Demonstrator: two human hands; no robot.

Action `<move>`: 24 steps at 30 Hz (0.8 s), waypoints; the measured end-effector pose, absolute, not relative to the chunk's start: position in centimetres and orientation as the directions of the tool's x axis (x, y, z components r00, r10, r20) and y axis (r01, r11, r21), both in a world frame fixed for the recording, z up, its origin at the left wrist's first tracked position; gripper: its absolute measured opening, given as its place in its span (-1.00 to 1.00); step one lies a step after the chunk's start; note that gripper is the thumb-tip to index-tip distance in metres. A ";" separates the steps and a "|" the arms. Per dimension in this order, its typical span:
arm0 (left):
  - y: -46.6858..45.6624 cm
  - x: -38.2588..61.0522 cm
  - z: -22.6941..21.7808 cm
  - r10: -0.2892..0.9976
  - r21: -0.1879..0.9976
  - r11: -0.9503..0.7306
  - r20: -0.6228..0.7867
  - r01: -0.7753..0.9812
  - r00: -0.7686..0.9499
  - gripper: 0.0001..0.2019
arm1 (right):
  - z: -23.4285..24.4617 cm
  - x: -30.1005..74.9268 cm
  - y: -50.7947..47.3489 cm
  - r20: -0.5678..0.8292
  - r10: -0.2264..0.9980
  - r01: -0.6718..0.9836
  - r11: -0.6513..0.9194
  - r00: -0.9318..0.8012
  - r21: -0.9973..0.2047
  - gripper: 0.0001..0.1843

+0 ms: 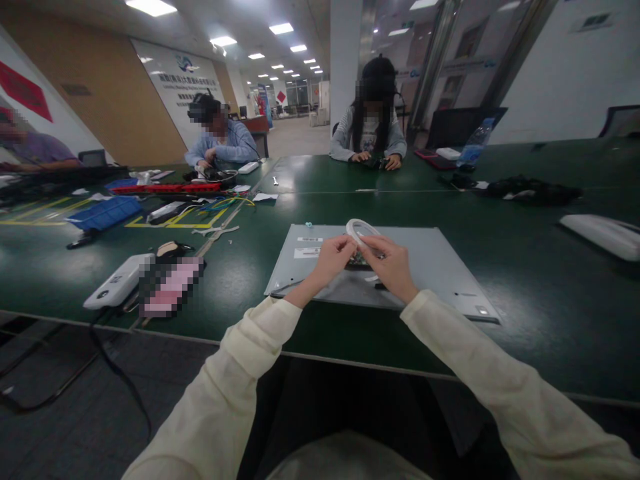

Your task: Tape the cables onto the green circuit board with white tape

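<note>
A narrow white roll of tape (351,229) is held up on its edge above a flat grey panel (425,260). My right hand (393,262) is closed around the near right side of the roll. Thumb and fingers of my left hand (334,257) are pinched together at its near left edge; whether they grip a loose tape end is too small to tell. Below my fingers a small circuit board (357,261) lies on the panel, partly hidden by both hands. White labels (307,253) are stuck on the panel's left side.
To the left lie a white power bank (120,281), a pink phone-like object (173,287) and a blue tray (105,213). A white case (603,235) and a water bottle (475,145) stand right. Two people sit across the green table (540,287), another far left.
</note>
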State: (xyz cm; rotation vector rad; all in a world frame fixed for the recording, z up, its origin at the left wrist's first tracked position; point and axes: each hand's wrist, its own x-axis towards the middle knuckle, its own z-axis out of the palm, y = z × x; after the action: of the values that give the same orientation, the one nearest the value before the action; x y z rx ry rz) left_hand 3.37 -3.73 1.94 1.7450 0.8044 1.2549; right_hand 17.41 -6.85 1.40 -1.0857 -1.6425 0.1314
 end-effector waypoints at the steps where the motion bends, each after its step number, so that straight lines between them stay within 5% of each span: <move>1: -3.7 3.4 2.0 0.861 0.903 -0.429 0.408 0.004 0.304 -0.80 | 1.5 17.4 -6.9 0.709 0.704 0.564 0.575 0.028 -0.593 -0.74; 15: -4.1 3.1 2.6 0.873 0.951 -0.091 0.219 -0.296 0.437 -0.75 | 2.1 17.6 -7.1 0.626 0.779 0.418 0.560 0.029 -0.716 -0.70; 24: -4.2 3.2 2.5 0.859 0.938 -0.070 0.230 -0.338 0.458 -0.74 | 2.3 17.3 -7.3 0.612 0.791 0.353 0.568 0.014 -0.743 -0.70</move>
State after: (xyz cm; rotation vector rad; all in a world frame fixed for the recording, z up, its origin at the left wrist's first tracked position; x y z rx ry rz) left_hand 3.18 -4.17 2.48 1.2847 0.5261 1.0633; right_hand 17.34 -7.28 2.26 -0.9926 -1.5842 0.4487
